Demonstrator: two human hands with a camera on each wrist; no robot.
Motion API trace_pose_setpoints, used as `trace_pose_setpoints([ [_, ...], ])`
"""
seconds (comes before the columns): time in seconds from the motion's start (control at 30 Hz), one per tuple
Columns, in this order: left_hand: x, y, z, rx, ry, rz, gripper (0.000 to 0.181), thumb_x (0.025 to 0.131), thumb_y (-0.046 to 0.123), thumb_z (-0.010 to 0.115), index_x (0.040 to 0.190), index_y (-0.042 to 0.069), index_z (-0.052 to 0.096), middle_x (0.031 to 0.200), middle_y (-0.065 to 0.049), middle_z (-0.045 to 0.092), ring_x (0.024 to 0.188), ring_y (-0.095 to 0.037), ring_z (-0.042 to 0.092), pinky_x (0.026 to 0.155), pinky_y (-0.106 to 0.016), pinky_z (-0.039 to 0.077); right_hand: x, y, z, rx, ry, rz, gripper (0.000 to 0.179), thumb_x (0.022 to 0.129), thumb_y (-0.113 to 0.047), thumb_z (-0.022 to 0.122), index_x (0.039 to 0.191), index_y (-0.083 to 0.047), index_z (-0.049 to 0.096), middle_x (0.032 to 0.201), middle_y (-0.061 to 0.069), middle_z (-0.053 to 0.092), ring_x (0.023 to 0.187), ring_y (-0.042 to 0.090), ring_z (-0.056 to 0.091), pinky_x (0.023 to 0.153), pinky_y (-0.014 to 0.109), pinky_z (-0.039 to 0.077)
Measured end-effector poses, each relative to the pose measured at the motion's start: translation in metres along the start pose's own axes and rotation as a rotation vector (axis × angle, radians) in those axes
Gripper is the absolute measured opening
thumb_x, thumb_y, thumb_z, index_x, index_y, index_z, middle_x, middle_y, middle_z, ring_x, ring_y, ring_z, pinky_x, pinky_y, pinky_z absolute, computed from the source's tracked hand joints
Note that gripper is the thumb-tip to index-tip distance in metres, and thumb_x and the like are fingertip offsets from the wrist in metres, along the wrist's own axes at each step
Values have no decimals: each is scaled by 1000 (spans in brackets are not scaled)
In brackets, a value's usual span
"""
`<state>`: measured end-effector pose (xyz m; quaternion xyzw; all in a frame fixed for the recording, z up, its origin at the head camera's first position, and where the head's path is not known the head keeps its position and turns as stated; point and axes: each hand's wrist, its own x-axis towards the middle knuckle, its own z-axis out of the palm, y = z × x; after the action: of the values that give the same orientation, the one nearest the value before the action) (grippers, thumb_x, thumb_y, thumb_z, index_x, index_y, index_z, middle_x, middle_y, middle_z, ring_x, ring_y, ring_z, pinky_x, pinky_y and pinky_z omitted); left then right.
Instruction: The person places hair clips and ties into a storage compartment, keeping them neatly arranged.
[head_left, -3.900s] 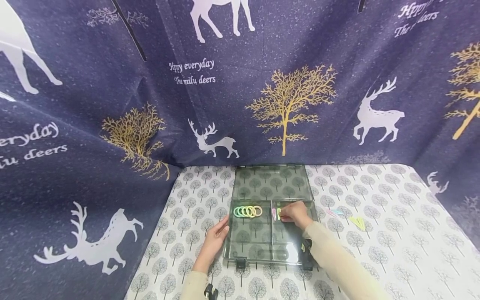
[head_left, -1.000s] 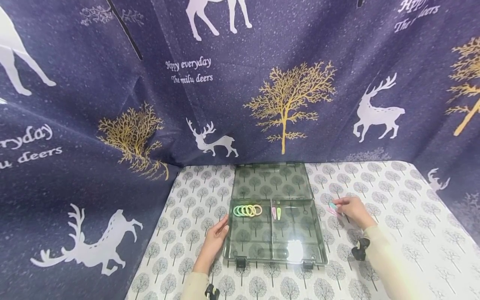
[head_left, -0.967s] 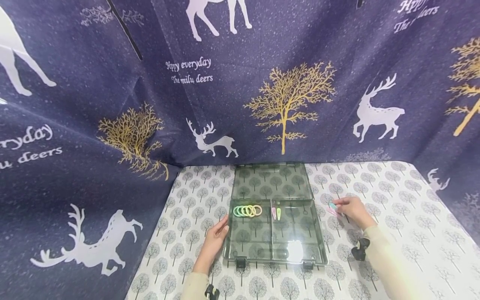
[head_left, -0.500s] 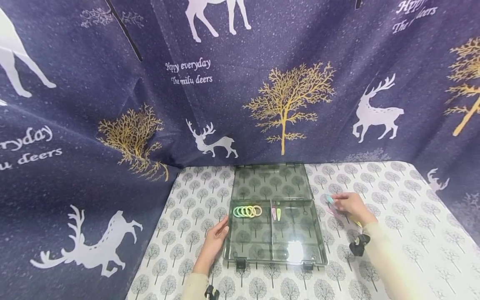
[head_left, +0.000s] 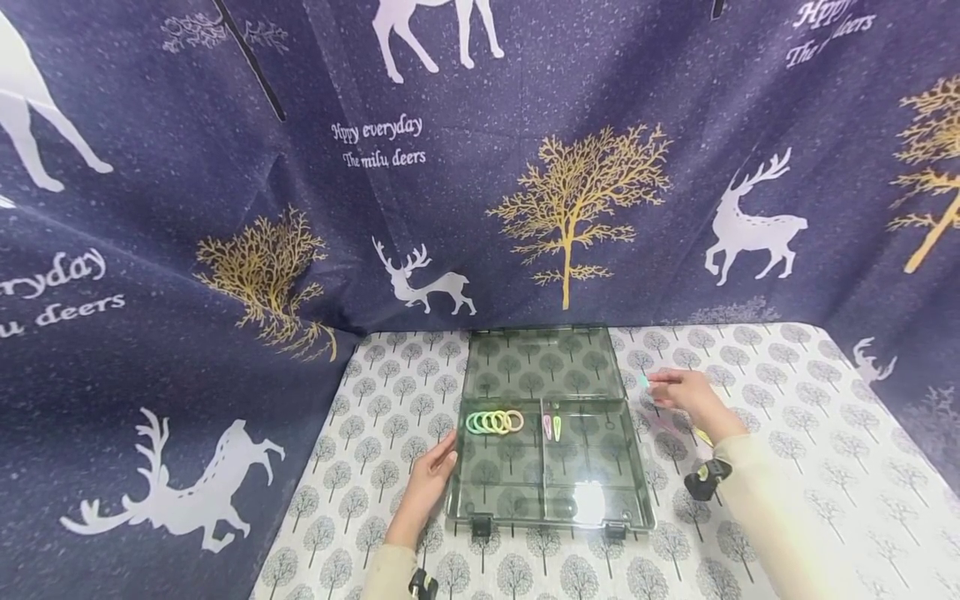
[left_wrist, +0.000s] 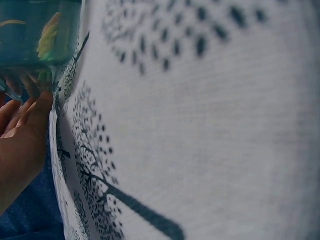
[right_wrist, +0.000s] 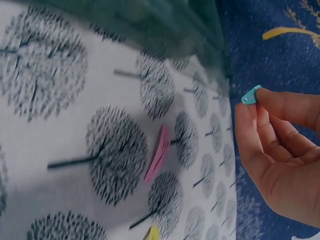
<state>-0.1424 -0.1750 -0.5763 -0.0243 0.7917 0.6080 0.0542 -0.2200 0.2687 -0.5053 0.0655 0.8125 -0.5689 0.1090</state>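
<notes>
My right hand (head_left: 690, 395) pinches a turquoise hair clip (right_wrist: 251, 95) between thumb and forefinger, above the cloth to the right of the box. Beneath it a pink hair clip (right_wrist: 159, 154) lies on the cloth, and a yellow hair clip (head_left: 702, 436) shows partly behind the wrist. My left hand (head_left: 429, 471) rests its fingers against the left wall of a see-through grey-green divided box (head_left: 498, 492). In the box's right part, a pink clip (head_left: 547, 427) and a yellow-green clip (head_left: 557, 428) lie side by side by the divider. Its left part holds a row of pastel rings (head_left: 495, 422).
The box's lid (head_left: 543, 362) lies folded back toward the dark blue curtain (head_left: 450, 208). Two black latches (head_left: 482, 526) stick out at the box's front edge. A white cloth (head_left: 375, 433) with tree prints covers the table.
The right hand has gone from inside the box to the table on the right, picked up the turquoise clip, and moved slightly up and left with it. The left hand stays put.
</notes>
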Motion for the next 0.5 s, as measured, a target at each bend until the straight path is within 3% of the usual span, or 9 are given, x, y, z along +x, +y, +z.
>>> trace_pose_setpoints([
  [0.1,-1,1,0,-3,-3,-9,45,99,15,53,143,12,46,147,-11,43,133,-35,42,113,-47,31,1,-5,6,46,-29,-20,48,89,0,62,129,19,44,109,23,66,87,20,71,82,31,59],
  [0.3,0,1,-1,-1,-16,-3,45,99,16,52,143,12,45,148,-11,42,134,-35,41,113,-47,31,5,-17,23,135,-44,-29,45,89,2,62,126,22,45,91,6,69,80,16,70,82,33,59],
  [0.5,2,2,-1,-22,-9,-13,45,98,15,53,143,14,46,148,-10,42,134,-33,41,114,-47,29,6,-27,43,193,-99,-48,41,89,5,60,122,24,46,88,7,68,79,20,71,80,32,60],
])
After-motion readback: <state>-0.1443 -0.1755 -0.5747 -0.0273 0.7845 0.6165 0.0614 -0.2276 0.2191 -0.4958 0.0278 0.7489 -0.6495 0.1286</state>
